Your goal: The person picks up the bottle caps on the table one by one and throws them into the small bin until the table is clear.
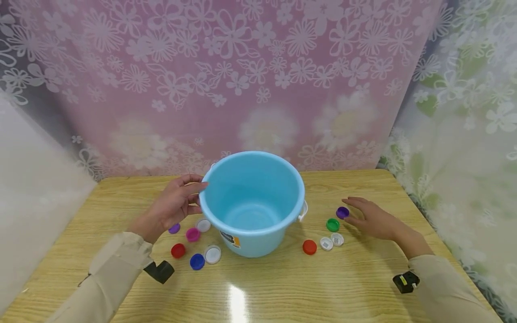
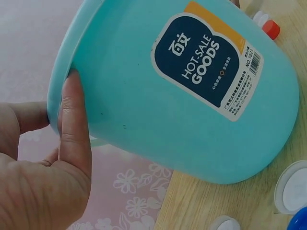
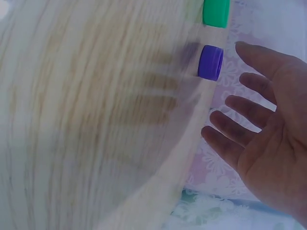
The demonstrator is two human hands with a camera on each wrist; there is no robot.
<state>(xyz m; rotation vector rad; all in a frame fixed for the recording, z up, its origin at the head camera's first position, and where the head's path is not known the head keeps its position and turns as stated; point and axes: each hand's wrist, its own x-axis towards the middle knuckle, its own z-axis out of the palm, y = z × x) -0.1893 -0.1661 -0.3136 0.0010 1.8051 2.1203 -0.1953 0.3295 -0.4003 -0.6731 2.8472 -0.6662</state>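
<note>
A light blue bucket stands on the table, its inside bare. My left hand grips the bucket's left rim; in the left wrist view the thumb and fingers of that hand pinch the rim from both sides, above the printed label. On the right, my right hand is beside a purple cap, fingers apart and loosely bent. In the right wrist view a gap shows between this hand and the purple cap, with a green cap beyond it.
Left of the bucket lie several caps, among them a red one, a blue one and a white one. Right of it are a green cap, a red cap and two white ones. A flowered curtain hangs behind the table.
</note>
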